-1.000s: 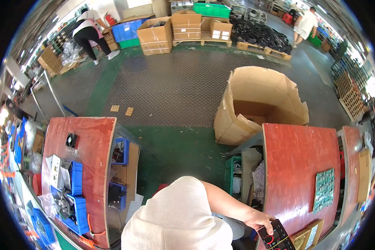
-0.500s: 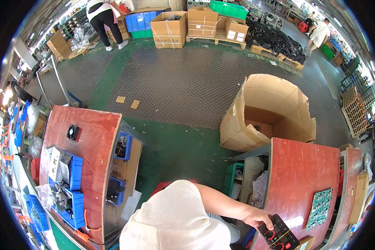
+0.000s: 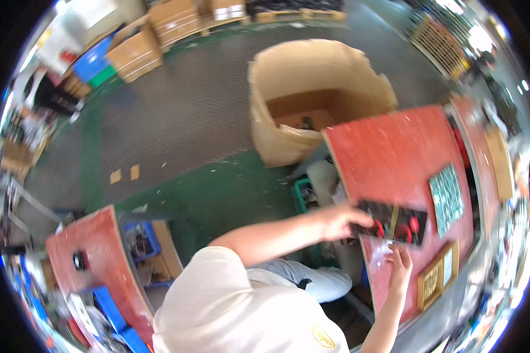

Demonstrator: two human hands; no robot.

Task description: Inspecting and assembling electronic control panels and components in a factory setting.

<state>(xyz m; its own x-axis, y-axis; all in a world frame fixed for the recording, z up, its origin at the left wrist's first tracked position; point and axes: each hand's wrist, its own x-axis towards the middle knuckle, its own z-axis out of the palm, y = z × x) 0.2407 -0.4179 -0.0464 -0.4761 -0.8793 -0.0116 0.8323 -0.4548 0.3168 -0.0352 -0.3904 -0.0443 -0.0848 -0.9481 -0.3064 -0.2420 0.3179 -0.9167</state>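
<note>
My left hand [image 3: 338, 223] grips the left end of a flat black panel [image 3: 405, 220] with red round marks and a yellow strip across it. The panel is held over the red tabletop [image 3: 388, 147] at the right and is blurred by motion. Just below its lower edge is my right hand [image 3: 399, 270], fingers apart and raised toward the panel. A pale, shiny patch shows beside those fingertips; I cannot tell whether it is film or glare. A sheet of green circuit boards [image 3: 446, 200] lies to the right of the panel.
On the tabletop's near right edge sits a shallow brown cardboard box [image 3: 436, 279]. A large open carton [image 3: 265, 123] stands beyond the table. Another red table [image 3: 94, 235] with blue bins [image 3: 109, 309] is at the left.
My view has swung to the right. The left hand has lifted the black panel and turned it over the tabletop. My right hand has come into view beside it.
</note>
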